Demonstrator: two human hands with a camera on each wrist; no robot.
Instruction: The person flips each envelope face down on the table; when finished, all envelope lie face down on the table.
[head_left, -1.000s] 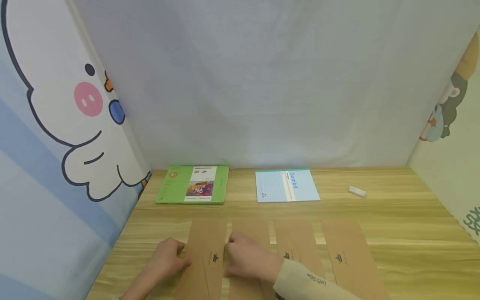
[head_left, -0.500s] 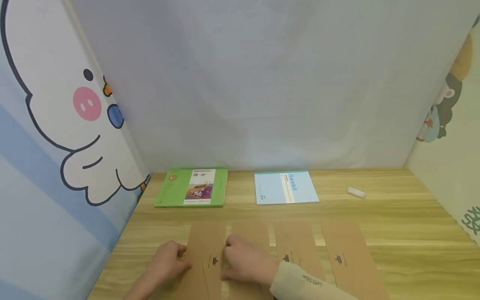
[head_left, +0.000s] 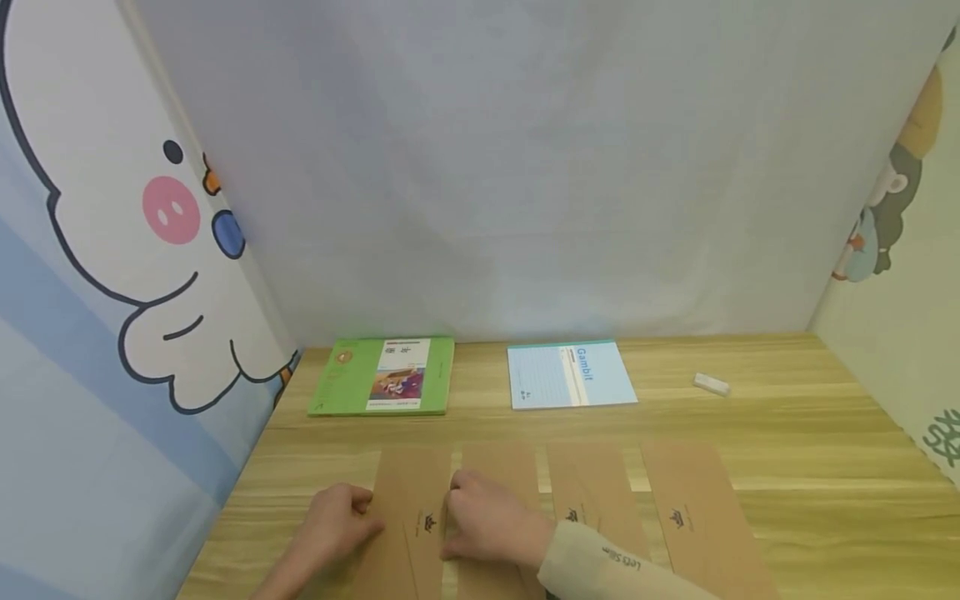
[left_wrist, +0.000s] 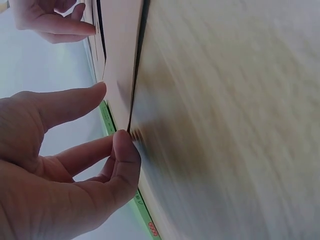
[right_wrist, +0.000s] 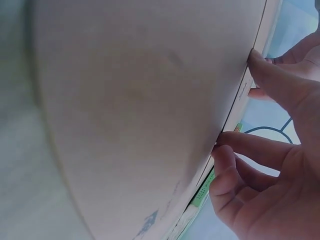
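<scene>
Several brown envelopes with small crown prints lie side by side on the wooden table. My left hand (head_left: 333, 521) rests at the left edge of the leftmost envelope (head_left: 408, 542). In the left wrist view, the thumb and bent index finger of that hand (left_wrist: 75, 155) stand apart, with the index fingertip at the envelope's edge. My right hand (head_left: 491, 517) lies over the second envelope (head_left: 498, 458), its fingertips near the gap beside the leftmost one. Seen from the right wrist, the thumb and index fingertip of that hand (right_wrist: 275, 135) touch along an envelope edge, spaced apart.
Two more envelopes, a third (head_left: 588, 475) and a fourth (head_left: 693, 492), lie to the right. Behind the row are a green book (head_left: 337, 375), a light blue notepad (head_left: 540, 375) and a white eraser (head_left: 711, 384). A grey curtain (head_left: 525, 167) hangs at the table's back edge.
The right hand has shifted very slightly left along the second envelope's edge. The left hand stays almost where it was, and the envelopes keep their places; the head view tilts slightly.
</scene>
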